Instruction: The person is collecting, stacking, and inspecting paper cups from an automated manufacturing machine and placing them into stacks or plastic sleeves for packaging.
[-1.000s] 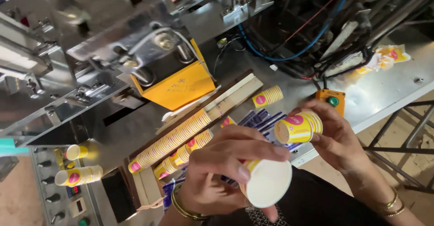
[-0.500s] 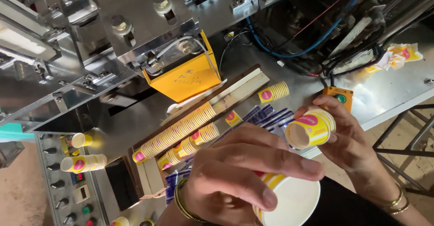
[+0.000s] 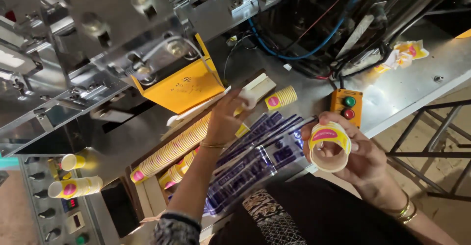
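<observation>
My left hand (image 3: pixel 224 120) reaches forward and grips a white-and-yellow paper cup (image 3: pixel 247 99) at the right end of a long stack of yellow cups (image 3: pixel 169 150). That stack lies on its side in a cardboard tray (image 3: pixel 260 84). A shorter cup stack (image 3: pixel 177 170) lies just in front of it. My right hand (image 3: pixel 360 159) holds a short nest of yellow paper cups with a pink oval (image 3: pixel 329 146), its open mouth facing me, close to my body.
Purple plastic sleeves (image 3: pixel 255 162) lie under my left forearm. A loose cup stack (image 3: pixel 281 98) sits by an orange button box (image 3: pixel 347 106). A yellow box (image 3: pixel 184 85) hangs on the machine. More cups (image 3: pixel 73 186) rest on the left control panel. Crumpled cups (image 3: pixel 403 53) lie far right.
My left hand has gone from near my body, holding a single cup, out to the end of the long stack. My right hand with its cups has barely shifted.
</observation>
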